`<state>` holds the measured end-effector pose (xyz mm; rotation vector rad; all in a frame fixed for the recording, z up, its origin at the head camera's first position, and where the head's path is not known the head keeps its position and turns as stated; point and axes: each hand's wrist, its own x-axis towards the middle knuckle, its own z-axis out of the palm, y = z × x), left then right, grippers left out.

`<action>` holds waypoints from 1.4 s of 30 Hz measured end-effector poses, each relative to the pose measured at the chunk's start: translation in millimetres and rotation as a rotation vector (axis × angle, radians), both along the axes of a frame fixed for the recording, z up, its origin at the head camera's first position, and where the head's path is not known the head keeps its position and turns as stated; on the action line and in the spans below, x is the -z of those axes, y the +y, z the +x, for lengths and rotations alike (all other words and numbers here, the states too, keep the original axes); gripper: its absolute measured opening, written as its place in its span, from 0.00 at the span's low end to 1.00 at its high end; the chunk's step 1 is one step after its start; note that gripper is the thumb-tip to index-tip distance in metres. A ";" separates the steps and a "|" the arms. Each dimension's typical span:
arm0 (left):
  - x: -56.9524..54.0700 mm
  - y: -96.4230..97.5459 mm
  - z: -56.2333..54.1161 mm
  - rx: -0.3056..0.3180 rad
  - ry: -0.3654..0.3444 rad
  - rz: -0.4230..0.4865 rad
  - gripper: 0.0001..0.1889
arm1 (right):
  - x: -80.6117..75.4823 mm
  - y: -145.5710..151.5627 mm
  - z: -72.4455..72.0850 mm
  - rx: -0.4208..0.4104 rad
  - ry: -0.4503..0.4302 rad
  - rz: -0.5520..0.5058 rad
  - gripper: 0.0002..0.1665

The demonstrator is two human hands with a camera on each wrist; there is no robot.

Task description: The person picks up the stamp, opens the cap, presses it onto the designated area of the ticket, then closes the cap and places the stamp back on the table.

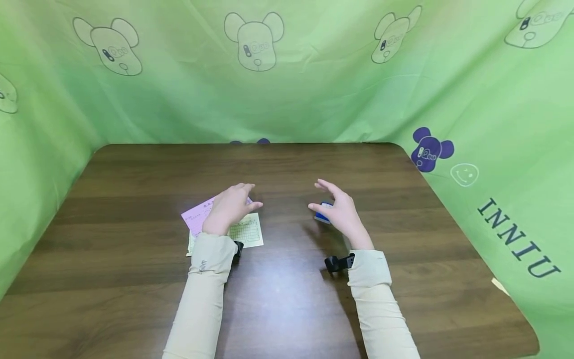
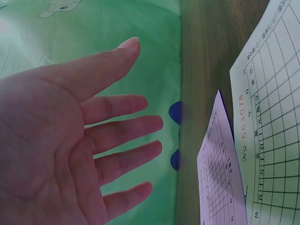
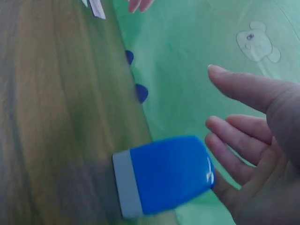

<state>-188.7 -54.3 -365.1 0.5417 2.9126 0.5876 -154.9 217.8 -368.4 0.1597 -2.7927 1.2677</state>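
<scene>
My left hand (image 1: 227, 208) hovers with straight, spread fingers over two paper slips and holds nothing. One is a pink slip (image 1: 195, 217) lying partly on a pale green receipt form (image 1: 249, 231) with a printed grid and a red number. In the left wrist view the palm and fingers stand apart from both papers. My right hand (image 1: 344, 212) is beside a blue stamp (image 3: 171, 176) with a grey base, which stands on the table. Its thumb is extended and its fingers are loosely bent, not wrapped round the stamp. In the head view this hand partly hides the stamp.
The brown wooden table (image 1: 134, 299) reaches back to a green curtain (image 1: 188, 109) printed with bear heads, which also hangs at both sides. A black wrist camera (image 1: 337, 264) sits by the right cuff. A small pale scrap (image 1: 500, 286) is at the right table edge.
</scene>
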 end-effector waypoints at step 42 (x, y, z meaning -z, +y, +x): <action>-0.7 4.2 0.4 0.154 -0.194 0.266 0.28 | 14.1 10.7 2.8 0.046 -0.042 0.095 0.21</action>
